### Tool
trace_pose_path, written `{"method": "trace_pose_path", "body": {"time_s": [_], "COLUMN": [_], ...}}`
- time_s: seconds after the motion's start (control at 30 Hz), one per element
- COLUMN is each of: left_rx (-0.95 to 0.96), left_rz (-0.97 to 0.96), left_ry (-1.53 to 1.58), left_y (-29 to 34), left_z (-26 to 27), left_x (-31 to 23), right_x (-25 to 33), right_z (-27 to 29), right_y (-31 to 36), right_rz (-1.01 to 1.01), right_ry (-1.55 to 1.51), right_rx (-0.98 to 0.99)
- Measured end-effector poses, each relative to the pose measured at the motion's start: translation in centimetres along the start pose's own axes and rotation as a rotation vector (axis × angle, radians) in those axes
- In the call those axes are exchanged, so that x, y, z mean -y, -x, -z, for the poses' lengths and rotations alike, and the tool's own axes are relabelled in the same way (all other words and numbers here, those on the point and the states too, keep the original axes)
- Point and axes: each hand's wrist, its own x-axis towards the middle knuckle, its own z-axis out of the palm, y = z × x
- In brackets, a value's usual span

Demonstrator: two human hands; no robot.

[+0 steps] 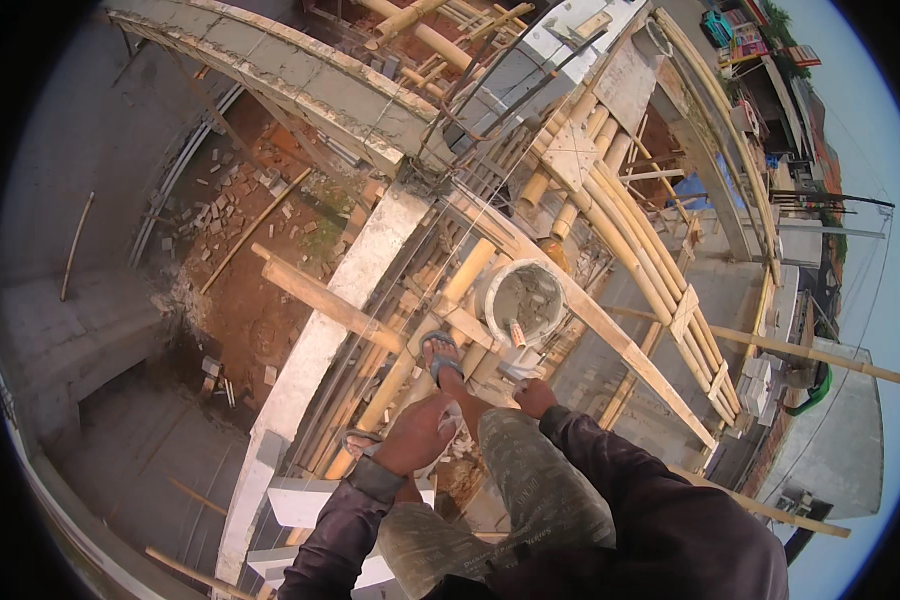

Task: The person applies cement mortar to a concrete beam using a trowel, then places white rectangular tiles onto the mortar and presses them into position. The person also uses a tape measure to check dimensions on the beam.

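My left hand (417, 434) is closed in front of my left knee. A small pale patch shows at its fingers, too unclear to name. My right hand (536, 398) is closed above my right knee, beside a pale grey-white piece (521, 371); I cannot tell whether the hand grips it. Just beyond stands a round bucket (489, 296) with grey mortar (530, 296) inside. An orange-and-white handle (516, 332) leans at the bucket's near rim. One sandalled foot (442, 358) rests on bamboo poles (384, 392) between my hands and the bucket.
A pale concrete beam (315, 375) runs along my left, with a deep drop to brick-strewn red soil (260, 310) beyond it. A long wooden board (635, 355) slants past the bucket. Bundled bamboo poles (640, 250) and a plywood piece (572, 153) lie ahead right.
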Motion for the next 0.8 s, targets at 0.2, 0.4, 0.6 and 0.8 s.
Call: {"method": "trace_pose_path", "body": {"time_s": [0.2, 0.4, 0.6, 0.8], "left_rx": [-0.607, -0.483, -0.594, -0.674], "left_rz": [-0.294, -0.197, -0.158, -0.164], "left_ry": [-0.269, 0.057, 0.114, 0.014], "left_y": [-17.7, -33.9, -38.2, -38.3], "left_z": [9.7, 13.5, 11.7, 11.6], "left_x": [-11.8, -14.2, -12.8, -12.3], "right_x": [-2.5, -3.4, -5.9, -6.9], "right_z": [3.6, 5.6, 5.4, -2.2], "right_y": [3.6, 6.9, 8.4, 10.8], "right_rz": [0.053, 0.042, -0.315, -0.378], "right_ry": [-0.322, -0.159, -0.448, -0.44], "right_rx": [0.116, 0.247, 0.278, 0.057]}}
